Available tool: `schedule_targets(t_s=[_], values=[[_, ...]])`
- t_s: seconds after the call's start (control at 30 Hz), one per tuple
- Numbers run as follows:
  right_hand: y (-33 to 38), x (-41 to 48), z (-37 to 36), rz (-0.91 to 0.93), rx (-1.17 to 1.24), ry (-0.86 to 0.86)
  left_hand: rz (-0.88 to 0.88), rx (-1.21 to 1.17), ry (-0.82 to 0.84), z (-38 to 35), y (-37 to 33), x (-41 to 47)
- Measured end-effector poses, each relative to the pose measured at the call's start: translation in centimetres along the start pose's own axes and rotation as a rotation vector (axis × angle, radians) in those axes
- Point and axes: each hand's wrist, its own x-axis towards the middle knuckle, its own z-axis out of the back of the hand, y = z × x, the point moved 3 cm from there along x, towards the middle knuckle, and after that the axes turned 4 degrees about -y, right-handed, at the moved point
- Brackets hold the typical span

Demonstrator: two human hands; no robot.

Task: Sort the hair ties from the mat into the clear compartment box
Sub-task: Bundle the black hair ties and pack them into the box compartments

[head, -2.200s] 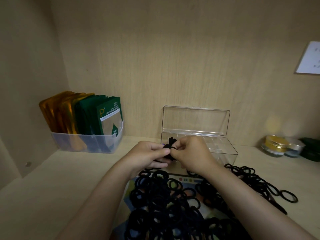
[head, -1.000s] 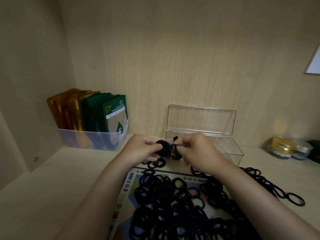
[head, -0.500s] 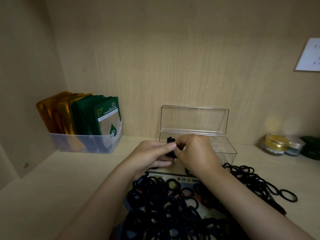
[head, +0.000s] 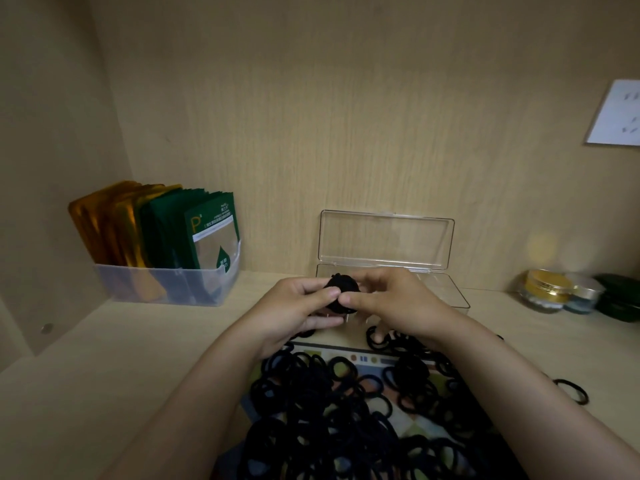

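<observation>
Black hair-tie bundle (head: 342, 288) in pinch grip of left hand (head: 294, 310) and right hand (head: 398, 303), before clear box (head: 385, 238)

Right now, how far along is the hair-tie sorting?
Barely begun. The clear plastic compartment box stands open, its visible cells empty. The left hand and right hand pinch a small black bundle of ties. A big heap of black ties covers the patterned mat.

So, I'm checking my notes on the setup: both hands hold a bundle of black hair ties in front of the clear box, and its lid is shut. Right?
No: the head view shows the lid open, standing upright at the back of the clear box. The rest holds: the left hand and right hand hold the bundle of black hair ties in front of it.
</observation>
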Motion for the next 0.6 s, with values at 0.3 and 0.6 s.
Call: schedule_targets(t_s=[0.3,0.6], values=[[0.1,-0.2,-0.2,-0.08,0.234,-0.023,-0.062,0.09,-0.233,0.5,-0.4,0.2],[0.7,0.8,1.6,-0.071,0.147,-0.353,-0.277,0.45,-0.392,0.7,-0.8,0.1]])
